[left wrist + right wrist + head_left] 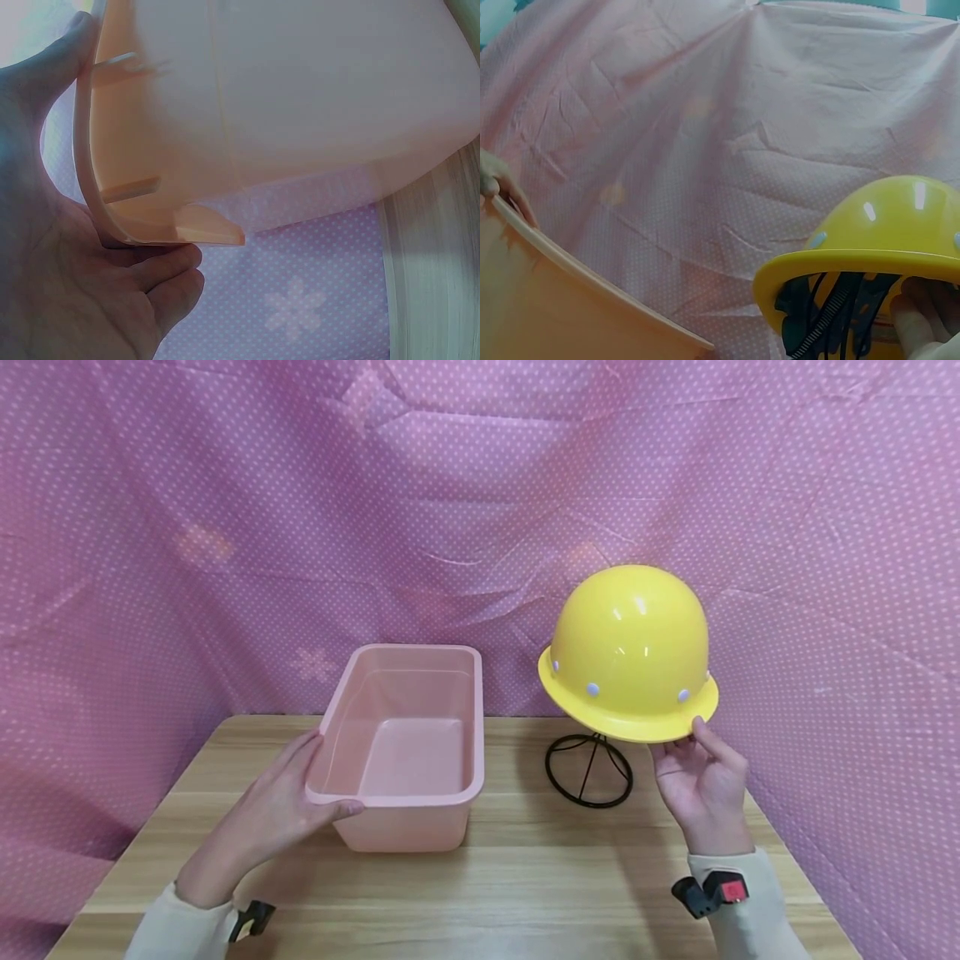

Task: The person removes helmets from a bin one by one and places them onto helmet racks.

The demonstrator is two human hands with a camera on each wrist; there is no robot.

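Head view: left hand (281, 806) grips the near-left corner of the pink bin (405, 747), thumb hooked over the rim, fingers along the outer wall. The bin sits on the desk (525, 877), empty. Right of the bin, the yellow hard hat (630, 652) sits atop a black wire stand (588, 770). Right hand (701, 781) pinches the hat's brim at its near-right edge, thumb on top, fingers under. Step in hand, as I read it: both things gripped, hat about to come off the stand. The next move likely calls for a straight lift so the inner straps clear the wire, with the bin held steady.

Left wrist view: the bin's outer wall and rim flange (161, 225) fill the frame, rim pressed into the palm, fingers (161, 274) curled just under the flange. Pink dotted cloth (315, 292) below it, desk edge to the right.

Right wrist view: hat seen from under the brim (870, 262), black straps inside. Fingertips (922, 307) touch the brim's underside. Bin rim (592, 281) is to the left of the hat, well apart.
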